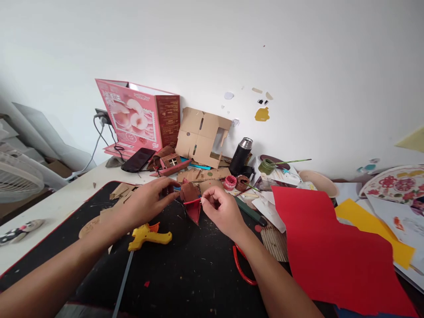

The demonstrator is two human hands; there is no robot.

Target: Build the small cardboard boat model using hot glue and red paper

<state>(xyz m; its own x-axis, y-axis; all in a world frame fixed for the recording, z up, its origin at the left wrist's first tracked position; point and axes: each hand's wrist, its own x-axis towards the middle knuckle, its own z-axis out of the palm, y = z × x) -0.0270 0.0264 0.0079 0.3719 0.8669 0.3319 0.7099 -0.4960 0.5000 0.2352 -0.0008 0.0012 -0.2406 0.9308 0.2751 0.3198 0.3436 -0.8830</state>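
A small red and brown cardboard model (190,192), boat-like with a pointed red flap hanging toward me, is between my two hands above the black mat (198,274). My left hand (160,194) is at its left end, thumb and fingers closing in on it near a bit of blue. The thumb and forefinger of my right hand (220,207) are pinched at the red edge on its right side. Below my left wrist lies a yellow glue gun (149,236) with a glue stick trailing from it. Beneath my right forearm, a red scissors handle (240,267) shows partly.
Behind stand a pink box (132,115), a cut cardboard sheet (202,137) and a black thermos (241,157). A phone (137,160) and another brown model (170,163) lie nearby. Paint jars (230,182) sit mid-table; red paper (331,247) covers the right.
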